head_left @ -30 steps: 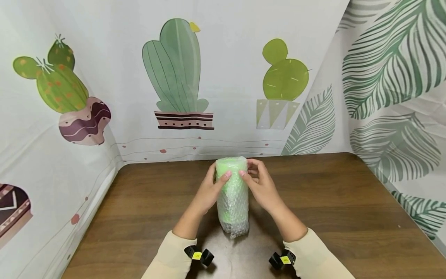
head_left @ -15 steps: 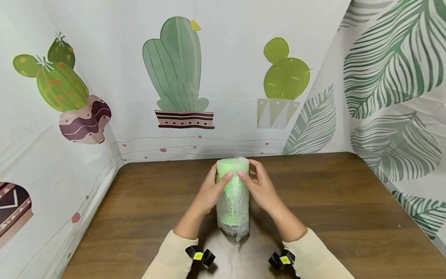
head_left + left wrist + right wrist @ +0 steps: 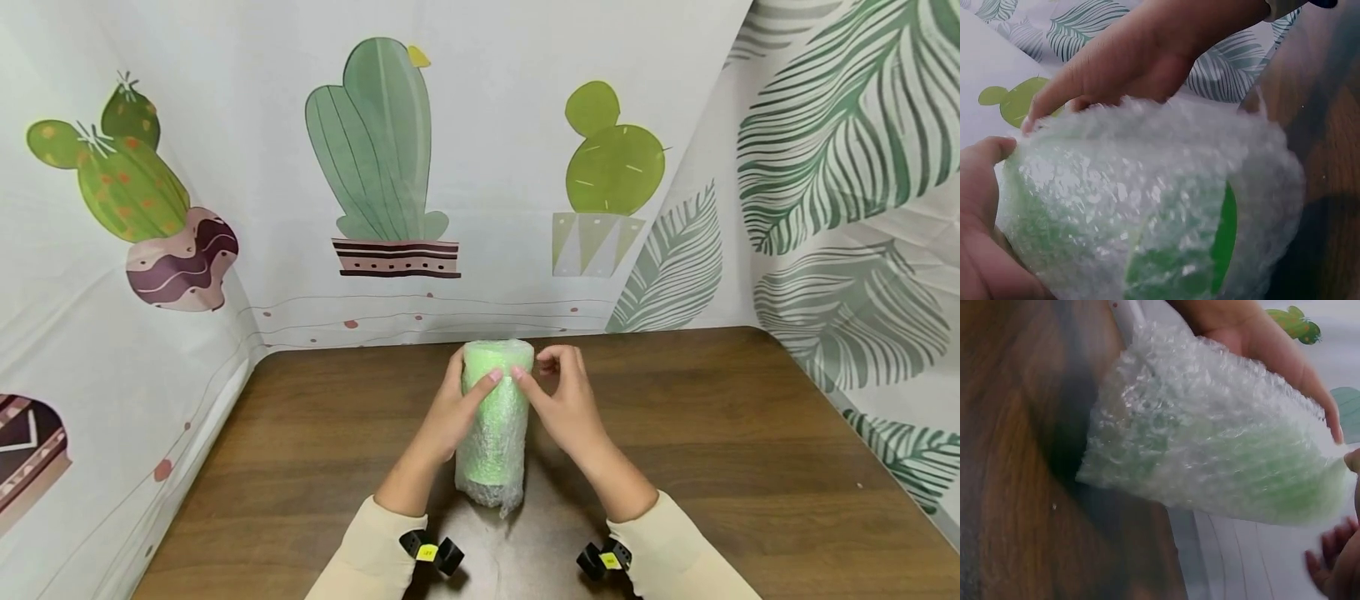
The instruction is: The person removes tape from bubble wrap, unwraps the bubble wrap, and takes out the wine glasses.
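Observation:
A roughly cylindrical package (image 3: 495,437), something green inside clear bubble wrap, stands tall between the two hands in the head view. My left hand (image 3: 450,410) grips its upper left side, thumb across the front and fingers behind. The thumb of my right hand (image 3: 567,400) touches the upper front, while its other fingers are loosely bent and apart from the right side. In the right wrist view those fingers (image 3: 1330,565) are blurred below the package's top end. Crinkled bubble wrap (image 3: 1110,181) fills much of the left wrist view, a brighter green band showing through.
A dark brown wooden table (image 3: 712,467) lies under the hands. White cloth (image 3: 495,150) printed with cacti hangs behind it, and leaf-patterned cloth (image 3: 840,275) hangs at the right. Each wrist wears a black strap with a small camera (image 3: 448,555).
The right fingers have come away from the package's right side, the thumb staying on its front. The package has turned a little and its lower end has shifted slightly left.

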### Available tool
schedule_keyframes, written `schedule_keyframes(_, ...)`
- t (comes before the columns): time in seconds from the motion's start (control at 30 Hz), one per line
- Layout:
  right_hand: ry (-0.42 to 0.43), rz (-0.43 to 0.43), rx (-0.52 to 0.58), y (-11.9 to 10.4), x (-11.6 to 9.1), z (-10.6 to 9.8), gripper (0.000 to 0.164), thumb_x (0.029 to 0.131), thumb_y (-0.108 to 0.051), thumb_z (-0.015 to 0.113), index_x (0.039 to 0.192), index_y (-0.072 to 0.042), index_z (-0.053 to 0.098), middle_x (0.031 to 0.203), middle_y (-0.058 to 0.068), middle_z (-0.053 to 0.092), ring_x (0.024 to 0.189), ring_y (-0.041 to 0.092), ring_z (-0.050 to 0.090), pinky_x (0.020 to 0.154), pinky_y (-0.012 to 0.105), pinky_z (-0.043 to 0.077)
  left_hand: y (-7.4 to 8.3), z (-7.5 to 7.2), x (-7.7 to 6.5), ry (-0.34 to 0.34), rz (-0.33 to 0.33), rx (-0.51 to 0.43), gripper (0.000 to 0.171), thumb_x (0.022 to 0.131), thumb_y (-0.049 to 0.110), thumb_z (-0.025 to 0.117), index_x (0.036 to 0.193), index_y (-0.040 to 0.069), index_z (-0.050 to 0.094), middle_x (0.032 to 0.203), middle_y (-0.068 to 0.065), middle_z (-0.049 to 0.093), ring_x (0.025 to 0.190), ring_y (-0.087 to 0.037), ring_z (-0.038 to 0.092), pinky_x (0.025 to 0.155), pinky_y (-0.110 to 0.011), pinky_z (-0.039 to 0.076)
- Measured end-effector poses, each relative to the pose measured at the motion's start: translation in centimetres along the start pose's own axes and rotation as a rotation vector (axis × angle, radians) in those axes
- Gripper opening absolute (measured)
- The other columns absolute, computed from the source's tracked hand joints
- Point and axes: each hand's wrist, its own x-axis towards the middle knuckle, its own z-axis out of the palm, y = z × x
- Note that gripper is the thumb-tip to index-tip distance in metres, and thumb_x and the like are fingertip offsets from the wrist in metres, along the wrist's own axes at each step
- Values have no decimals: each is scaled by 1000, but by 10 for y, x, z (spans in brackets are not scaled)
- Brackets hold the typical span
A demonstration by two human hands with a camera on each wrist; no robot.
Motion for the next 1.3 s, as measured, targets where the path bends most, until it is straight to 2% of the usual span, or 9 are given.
schedule_keyframes(0.13, 70, -163, 5, -2, -1, 1, 23, 93, -13, 74, 95, -7, 52, 94, 5, 51, 88, 15, 51, 77, 26, 46, 0, 2, 0, 20, -4, 19, 83, 94, 56, 65, 159, 32, 19, 140, -14, 52, 107, -29, 63, 84, -39, 56)
schedule_keyframes(0.3, 51, -304, 20, -1, 0, 3, 9, 93, 0, 69, 93, -5, 61, 86, 3, 58, 82, 9, 53, 73, 29, 51, 0, 4, 0, 23, 43, 68, 88, 95, 56, 62, 162, 28, 11, 150, -15, 45, 114, -29, 61, 89, -42, 55)
schedule_keyframes(0.47, 43, -301, 15, -2, 0, 2, 6, 92, 5, 67, 96, 2, 63, 85, 11, 59, 81, 12, 53, 73, 29, 50, 2, 5, -2, 32, 57, 97, 101, 93, 49, 67, 163, 28, -2, 168, -11, 18, 137, -32, 45, 109, -52, 45)
schedule_keyframes(0.57, 33, -287, 25, -3, 0, 2, 7, 93, 5, 67, 96, 1, 63, 87, 10, 59, 81, 12, 53, 73, 27, 49, 4, 7, -4, 48, 61, 117, 109, 88, 47, 73, 163, 32, -4, 171, -7, 9, 145, -32, 35, 114, -56, 39)
schedule_keyframes(0.67, 19, -274, 40, -3, 0, 1, 9, 93, 1, 69, 96, -4, 63, 89, 5, 59, 82, 9, 54, 73, 25, 50, 6, 8, -5, 71, 74, 150, 113, 85, 47, 77, 162, 34, -4, 170, -8, 11, 147, -33, 33, 115, -57, 38)
schedule_keyframes(0.9, 27, -242, 60, 0, -1, 2, 15, 92, -10, 74, 93, -10, 60, 90, -1, 59, 83, 9, 57, 74, 26, 53, 5, 12, -6, 127, 110, 287, 114, 84, 52, 77, 163, 30, -1, 162, -16, 29, 136, -36, 46, 110, -56, 43)
schedule_keyframes(1.0, 46, -232, 59, -5, -2, 1, 16, 91, -8, 75, 92, -8, 59, 89, 1, 60, 82, 9, 57, 73, 26, 53, 6, 13, -7, 142, 130, 323, 112, 85, 52, 76, 163, 29, 0, 159, -16, 32, 132, -35, 50, 107, -54, 46)
schedule_keyframes(1.2, 74, -235, 31, -36, -7, -4, 13, 89, 6, 71, 88, 3, 59, 83, 10, 60, 77, 7, 54, 68, 38, 54, 8, 14, -9, 156, 152, 356, 110, 86, 50, 76, 163, 30, 1, 156, -15, 34, 129, -34, 51, 105, -53, 47)
schedule_keyframes(1.3, 71, -233, 17, -36, -6, -4, 11, 91, 5, 69, 88, 3, 59, 83, 10, 59, 77, 8, 54, 67, 40, 52, 8, 14, -9, 168, 165, 371, 109, 86, 48, 76, 164, 29, 2, 155, -14, 34, 128, -33, 52, 105, -53, 48)
